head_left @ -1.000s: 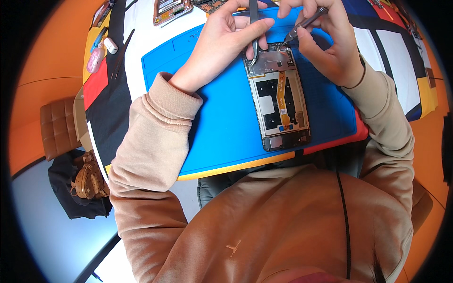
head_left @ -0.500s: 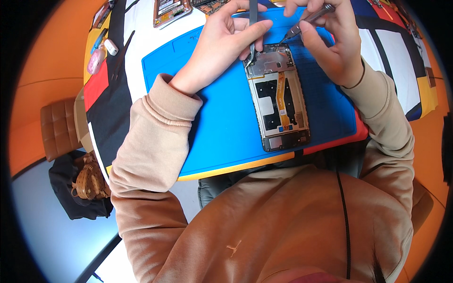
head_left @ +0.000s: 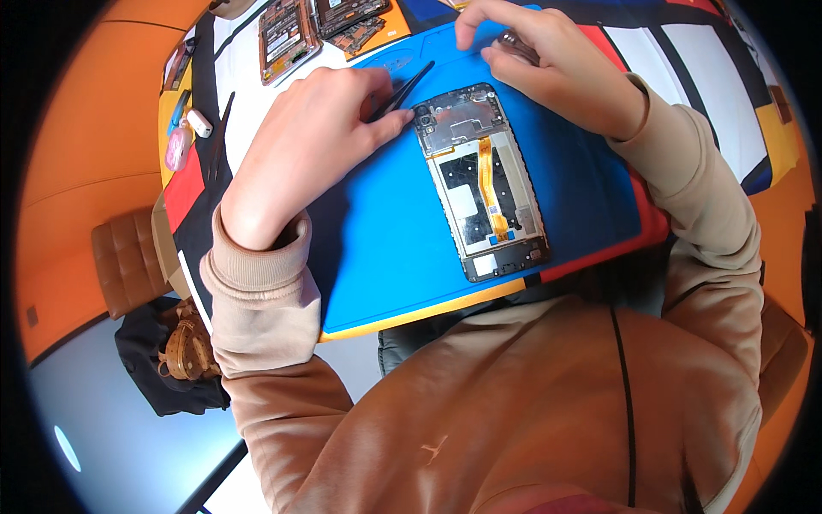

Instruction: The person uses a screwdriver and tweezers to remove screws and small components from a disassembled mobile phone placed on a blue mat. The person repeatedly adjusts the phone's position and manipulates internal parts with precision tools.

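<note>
Head view. Over the last half second both my hands have come off the phone (head_left: 481,184). It lies opened, back up, on the blue mat (head_left: 368,257), lower end near the front edge. The driver's tip no longer meets its top, so I judge this a break in the work there. Left hand (head_left: 317,141): grip narrowly parted, tweezers (head_left: 416,79) between thumb and fingers, pointing away from me; cannot tell how firmly pinched. Right hand (head_left: 561,73): grip curled round the driver (head_left: 518,44), forefinger lifted, clear of the phone.
</note>
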Demonstrator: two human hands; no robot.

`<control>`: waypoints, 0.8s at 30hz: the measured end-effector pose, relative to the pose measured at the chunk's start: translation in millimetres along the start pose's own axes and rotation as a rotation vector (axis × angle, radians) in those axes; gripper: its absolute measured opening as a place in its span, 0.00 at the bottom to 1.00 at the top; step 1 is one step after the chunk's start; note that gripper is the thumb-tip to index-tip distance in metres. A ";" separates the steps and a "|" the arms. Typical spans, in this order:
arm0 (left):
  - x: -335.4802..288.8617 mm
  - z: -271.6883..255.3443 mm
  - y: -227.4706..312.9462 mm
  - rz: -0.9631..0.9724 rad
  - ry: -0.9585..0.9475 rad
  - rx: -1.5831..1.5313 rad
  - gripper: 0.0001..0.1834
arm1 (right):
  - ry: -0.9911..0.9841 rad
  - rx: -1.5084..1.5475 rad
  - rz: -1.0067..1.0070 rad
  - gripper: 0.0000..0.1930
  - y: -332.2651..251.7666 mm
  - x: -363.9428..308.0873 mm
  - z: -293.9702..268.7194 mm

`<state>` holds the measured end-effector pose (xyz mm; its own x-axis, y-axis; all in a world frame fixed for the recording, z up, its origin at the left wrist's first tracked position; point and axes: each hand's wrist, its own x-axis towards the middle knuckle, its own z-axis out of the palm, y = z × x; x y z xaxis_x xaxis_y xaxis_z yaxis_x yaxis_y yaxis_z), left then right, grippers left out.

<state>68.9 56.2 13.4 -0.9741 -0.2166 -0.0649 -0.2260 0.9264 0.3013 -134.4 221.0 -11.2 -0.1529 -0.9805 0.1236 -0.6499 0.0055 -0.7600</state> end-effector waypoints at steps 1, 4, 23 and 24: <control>0.3 -1.3 1.0 -0.003 -0.032 0.029 0.15 | 0.036 0.034 -0.012 0.05 0.9 2.3 1.5; 6.8 -1.5 0.6 -0.046 -0.098 -0.022 0.14 | 0.220 0.169 -0.372 0.06 5.4 20.1 14.9; -41.5 21.4 91.9 0.005 0.098 0.377 0.37 | 0.524 0.156 -0.468 0.05 24.0 13.5 15.7; -42.2 30.7 103.6 -0.073 0.085 0.401 0.42 | 0.529 0.134 -0.460 0.05 25.7 14.4 16.4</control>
<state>86.4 170.8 18.1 -0.9554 -0.2952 0.0111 -0.2948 0.9506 -0.0968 -141.2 203.8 -39.4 -0.2477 -0.6508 0.7177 -0.6436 -0.4432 -0.6240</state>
